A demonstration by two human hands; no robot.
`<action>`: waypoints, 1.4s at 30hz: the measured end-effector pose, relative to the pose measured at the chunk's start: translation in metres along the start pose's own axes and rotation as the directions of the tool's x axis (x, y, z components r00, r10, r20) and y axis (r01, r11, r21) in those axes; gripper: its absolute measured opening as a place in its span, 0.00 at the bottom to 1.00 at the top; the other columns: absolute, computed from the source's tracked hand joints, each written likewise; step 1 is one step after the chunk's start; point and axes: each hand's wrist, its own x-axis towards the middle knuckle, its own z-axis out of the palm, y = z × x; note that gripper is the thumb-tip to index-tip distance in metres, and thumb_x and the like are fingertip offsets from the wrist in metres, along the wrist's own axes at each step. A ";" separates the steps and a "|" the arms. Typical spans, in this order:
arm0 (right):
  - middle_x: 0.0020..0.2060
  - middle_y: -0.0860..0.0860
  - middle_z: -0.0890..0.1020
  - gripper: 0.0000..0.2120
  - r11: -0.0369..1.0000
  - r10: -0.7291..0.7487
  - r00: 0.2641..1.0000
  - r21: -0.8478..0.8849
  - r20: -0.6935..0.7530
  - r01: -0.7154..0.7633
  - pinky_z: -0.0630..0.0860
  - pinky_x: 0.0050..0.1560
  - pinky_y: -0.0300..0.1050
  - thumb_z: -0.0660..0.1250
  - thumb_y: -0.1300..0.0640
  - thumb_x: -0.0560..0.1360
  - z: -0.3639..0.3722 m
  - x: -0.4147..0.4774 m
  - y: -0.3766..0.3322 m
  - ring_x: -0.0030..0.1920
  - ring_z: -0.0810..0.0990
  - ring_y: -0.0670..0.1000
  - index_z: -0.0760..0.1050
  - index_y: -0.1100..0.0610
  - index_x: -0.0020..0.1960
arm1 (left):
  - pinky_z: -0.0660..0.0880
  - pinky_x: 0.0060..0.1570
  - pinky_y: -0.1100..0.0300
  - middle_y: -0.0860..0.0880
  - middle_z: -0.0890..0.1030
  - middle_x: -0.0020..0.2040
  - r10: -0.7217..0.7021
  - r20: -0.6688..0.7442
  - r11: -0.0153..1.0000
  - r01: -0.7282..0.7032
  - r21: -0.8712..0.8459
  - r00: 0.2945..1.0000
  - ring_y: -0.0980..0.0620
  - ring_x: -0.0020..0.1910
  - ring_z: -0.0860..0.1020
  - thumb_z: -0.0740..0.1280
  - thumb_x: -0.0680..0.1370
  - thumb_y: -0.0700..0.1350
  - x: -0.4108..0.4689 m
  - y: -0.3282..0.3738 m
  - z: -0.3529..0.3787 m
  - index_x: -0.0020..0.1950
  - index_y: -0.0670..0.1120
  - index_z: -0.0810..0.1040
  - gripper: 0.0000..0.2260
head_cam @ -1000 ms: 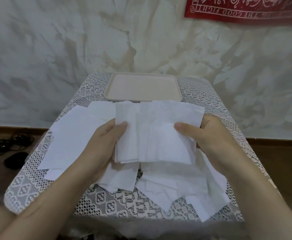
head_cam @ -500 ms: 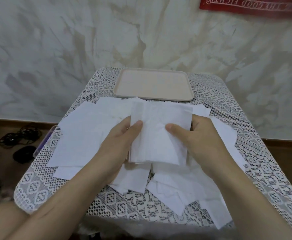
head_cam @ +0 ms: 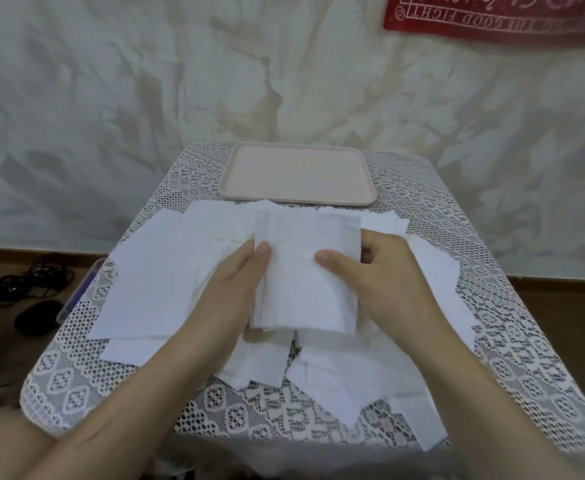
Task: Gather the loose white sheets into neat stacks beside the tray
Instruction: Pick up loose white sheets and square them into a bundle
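Lace-covered table (head_cam: 512,344) carries a beige tray (head_cam: 298,174); left hand (head_cam: 230,289) and right hand (head_cam: 384,282) grip a small stack of white sheets (head_cam: 304,271) above loose white sheets (head_cam: 156,271).

White lace tablecloth (head_cam: 512,341), red banner (head_cam: 491,19) on marbled wall (head_cam: 111,98), black cables (head_cam: 27,282) on floor (head_cam: 568,303)

Soft even light, wide-angle edge warp

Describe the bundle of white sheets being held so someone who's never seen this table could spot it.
On the lace-covered table, find the beige tray at the far edge. Just nearer than it, the left hand and right hand grip a squared bundle of sheets. Unlike the loose sheets lying scattered around it, its edges line up.
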 end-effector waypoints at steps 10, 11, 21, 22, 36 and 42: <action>0.36 0.46 0.85 0.19 0.999 -0.034 0.999 -0.015 -0.042 0.034 0.82 0.47 0.63 0.71 0.39 0.65 0.006 0.005 0.001 0.41 0.85 0.54 0.81 0.52 0.45 | 0.80 0.46 0.51 0.50 0.88 0.57 0.028 0.020 1.000 -0.028 -0.004 0.999 0.45 0.56 0.86 0.61 0.87 0.52 0.003 -0.002 -0.003 0.64 0.53 0.83 0.13; 0.32 0.45 0.82 0.18 0.998 -0.047 0.996 -0.041 -0.072 0.045 0.81 0.45 0.62 0.71 0.39 0.65 0.003 0.005 0.001 0.37 0.81 0.52 0.79 0.52 0.43 | 0.81 0.48 0.47 0.50 0.88 0.57 0.017 0.007 1.000 -0.017 -0.018 1.000 0.44 0.58 0.85 0.62 0.87 0.52 0.004 -0.002 -0.004 0.64 0.53 0.83 0.12; 0.31 0.61 0.80 0.17 0.996 -0.015 1.000 0.087 -0.026 0.017 0.83 0.36 0.63 0.78 0.53 0.72 0.007 0.002 -0.003 0.36 0.83 0.60 0.72 0.55 0.33 | 0.81 0.60 0.48 0.57 0.87 0.57 0.042 -0.015 0.997 -0.043 -0.060 0.999 0.54 0.59 0.85 0.62 0.86 0.54 -0.001 -0.002 0.001 0.57 0.61 0.83 0.10; 0.28 0.56 0.79 0.17 0.997 -0.018 1.000 0.076 -0.020 0.020 0.83 0.37 0.63 0.77 0.52 0.72 0.010 0.002 -0.004 0.35 0.84 0.59 0.73 0.53 0.32 | 0.79 0.64 0.46 0.57 0.87 0.57 0.048 -0.012 0.997 -0.049 -0.061 0.999 0.54 0.60 0.84 0.62 0.86 0.55 -0.002 -0.002 0.001 0.58 0.61 0.83 0.10; 0.37 0.41 0.81 0.17 0.983 0.058 0.996 -0.177 0.071 -0.045 0.77 0.41 0.48 0.71 0.34 0.73 0.016 -0.005 -0.007 0.37 0.80 0.45 0.76 0.47 0.47 | 0.79 0.61 0.33 0.44 0.86 0.58 0.115 -0.022 0.989 -0.116 -0.091 0.993 0.40 0.58 0.85 0.70 0.75 0.53 0.005 -0.003 -0.008 0.65 0.51 0.80 0.19; 0.36 0.50 0.76 0.15 0.994 0.073 0.944 0.054 0.323 -0.095 0.66 0.31 0.35 0.76 0.52 0.75 0.011 -0.005 -0.011 0.32 0.71 0.45 0.78 0.64 0.46 | 0.83 0.56 0.41 0.43 0.87 0.57 0.084 -0.092 0.967 -0.103 -0.233 0.992 0.42 0.56 0.86 0.71 0.81 0.50 0.011 0.004 -0.017 0.64 0.47 0.80 0.13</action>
